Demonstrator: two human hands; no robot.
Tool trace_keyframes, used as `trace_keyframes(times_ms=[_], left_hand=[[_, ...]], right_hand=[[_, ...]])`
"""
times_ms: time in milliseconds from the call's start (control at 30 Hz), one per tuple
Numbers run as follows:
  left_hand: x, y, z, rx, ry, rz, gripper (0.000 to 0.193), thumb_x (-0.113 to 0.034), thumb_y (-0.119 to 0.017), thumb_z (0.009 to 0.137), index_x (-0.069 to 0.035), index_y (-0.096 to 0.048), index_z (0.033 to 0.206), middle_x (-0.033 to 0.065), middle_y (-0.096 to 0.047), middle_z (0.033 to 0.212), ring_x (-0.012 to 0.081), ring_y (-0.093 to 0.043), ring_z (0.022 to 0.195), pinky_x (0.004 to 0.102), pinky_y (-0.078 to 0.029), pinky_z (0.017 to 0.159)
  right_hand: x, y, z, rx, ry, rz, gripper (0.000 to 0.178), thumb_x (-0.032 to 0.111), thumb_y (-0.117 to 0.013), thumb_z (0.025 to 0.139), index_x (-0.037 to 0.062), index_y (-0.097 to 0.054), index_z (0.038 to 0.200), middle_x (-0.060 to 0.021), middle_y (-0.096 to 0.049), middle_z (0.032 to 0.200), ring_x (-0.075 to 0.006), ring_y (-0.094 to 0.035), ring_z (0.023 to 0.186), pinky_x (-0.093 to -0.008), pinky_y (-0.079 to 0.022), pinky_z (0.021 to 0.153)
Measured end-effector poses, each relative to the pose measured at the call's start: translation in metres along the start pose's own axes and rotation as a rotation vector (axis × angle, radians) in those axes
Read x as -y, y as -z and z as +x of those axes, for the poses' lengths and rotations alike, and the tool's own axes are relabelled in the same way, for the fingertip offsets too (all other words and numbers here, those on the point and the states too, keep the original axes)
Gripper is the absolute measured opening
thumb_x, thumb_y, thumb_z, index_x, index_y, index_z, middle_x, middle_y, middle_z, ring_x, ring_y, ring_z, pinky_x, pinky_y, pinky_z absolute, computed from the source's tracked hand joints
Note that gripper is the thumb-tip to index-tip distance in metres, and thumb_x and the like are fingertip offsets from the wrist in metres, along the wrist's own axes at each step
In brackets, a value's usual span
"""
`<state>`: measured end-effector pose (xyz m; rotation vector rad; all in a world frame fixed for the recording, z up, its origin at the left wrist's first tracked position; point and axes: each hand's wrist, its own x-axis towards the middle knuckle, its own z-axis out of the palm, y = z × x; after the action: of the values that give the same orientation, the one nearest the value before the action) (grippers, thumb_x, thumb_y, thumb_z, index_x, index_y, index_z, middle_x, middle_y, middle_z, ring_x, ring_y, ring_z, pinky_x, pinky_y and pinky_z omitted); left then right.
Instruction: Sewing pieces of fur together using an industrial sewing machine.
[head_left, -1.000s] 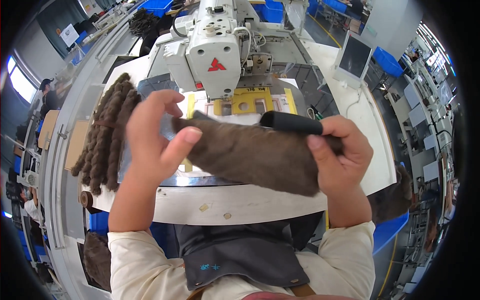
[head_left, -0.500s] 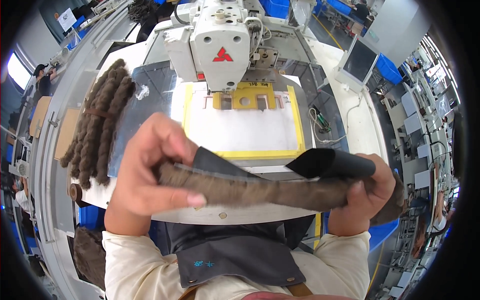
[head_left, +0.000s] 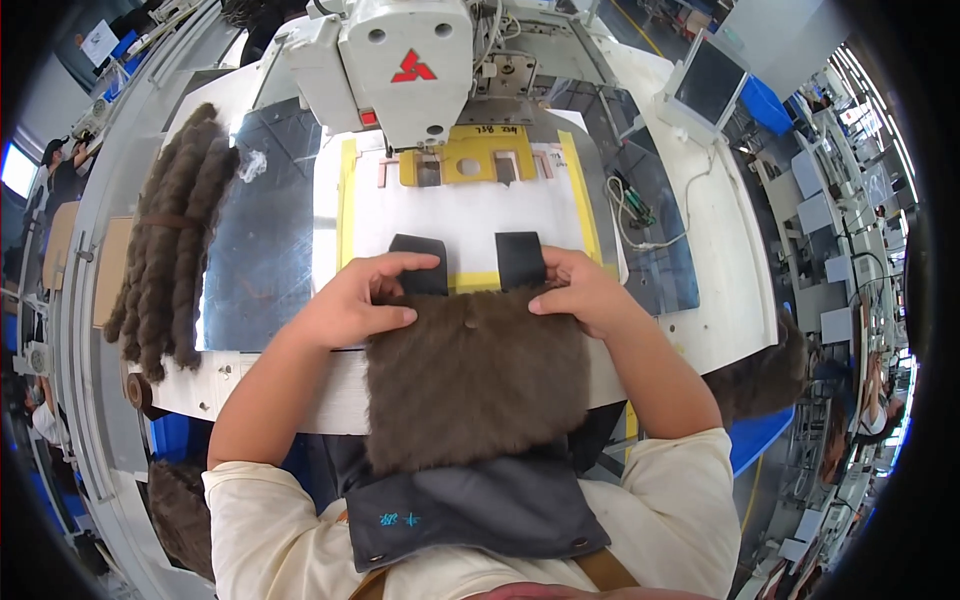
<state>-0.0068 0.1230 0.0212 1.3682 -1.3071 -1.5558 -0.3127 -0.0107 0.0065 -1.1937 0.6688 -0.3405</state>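
Observation:
Between my hands hangs a brown fur piece point(head_left: 480, 385), spread flat over the table's front edge, with two black straps point(head_left: 519, 262) standing up from its top edge. My left hand point(head_left: 368, 297) pinches the upper left corner by the left strap. At the upper right corner, my right hand point(head_left: 580, 290) grips the fur beside the other strap. Just beyond lies a white sheet point(head_left: 440, 225) framed in yellow tape, under a sewing machine head point(head_left: 405, 75). A yellow template point(head_left: 468, 167) with cutouts sits at the sheet's far side, below the head.
A tied bundle of brown fur strips point(head_left: 175, 235) lies at the left. Thread snips with green handles point(head_left: 637, 203) and a white cord rest on the right. A small monitor point(head_left: 705, 90) stands at the back right. More brown fur point(head_left: 765, 375) sits in a blue bin at the right.
The fur piece was folded and held up edge-on; now it hangs open, fur side up, lower and nearer the sheet. My hands have come closer together at its top corners.

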Motion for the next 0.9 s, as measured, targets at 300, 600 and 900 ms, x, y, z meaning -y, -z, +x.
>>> trace_keyframes(times_ms=[300,600,900], left_hand=[[-0.007,0.024,0.052,-0.38,-0.106,-0.029,0.051,-0.007,-0.075,0.089,-0.004,-0.063,0.138,0.0041,-0.069,0.102,0.01,-0.061,0.089,0.027,-0.049,0.079],[0.001,0.044,0.067,-0.708,0.06,0.353,0.047,-0.008,-0.075,0.084,-0.007,-0.069,0.131,0.0119,-0.073,0.083,0.0181,-0.07,0.073,0.0335,-0.055,0.069],[0.0,0.075,0.116,-0.758,-0.052,0.431,0.046,-0.004,-0.073,0.081,0.0,-0.07,0.127,0.0091,-0.07,0.071,0.0178,-0.067,0.065,0.0333,-0.053,0.062]], right_hand=[[0.024,0.011,0.052,-0.213,-0.026,-0.176,0.025,0.012,-0.076,0.091,-0.0044,-0.072,0.11,-0.0053,-0.074,0.101,-0.0097,-0.064,0.087,-0.0281,-0.051,0.079],[0.028,0.066,0.064,-0.53,0.001,-0.904,0.034,0.026,-0.078,0.086,-0.007,-0.072,0.087,-0.0169,-0.07,0.073,-0.026,-0.067,0.068,-0.0388,-0.051,0.067],[0.052,0.095,0.115,-0.594,0.066,-1.008,0.037,0.03,-0.082,0.081,-0.0044,-0.069,0.076,-0.0178,-0.067,0.069,-0.0288,-0.066,0.064,-0.0426,-0.049,0.062]])
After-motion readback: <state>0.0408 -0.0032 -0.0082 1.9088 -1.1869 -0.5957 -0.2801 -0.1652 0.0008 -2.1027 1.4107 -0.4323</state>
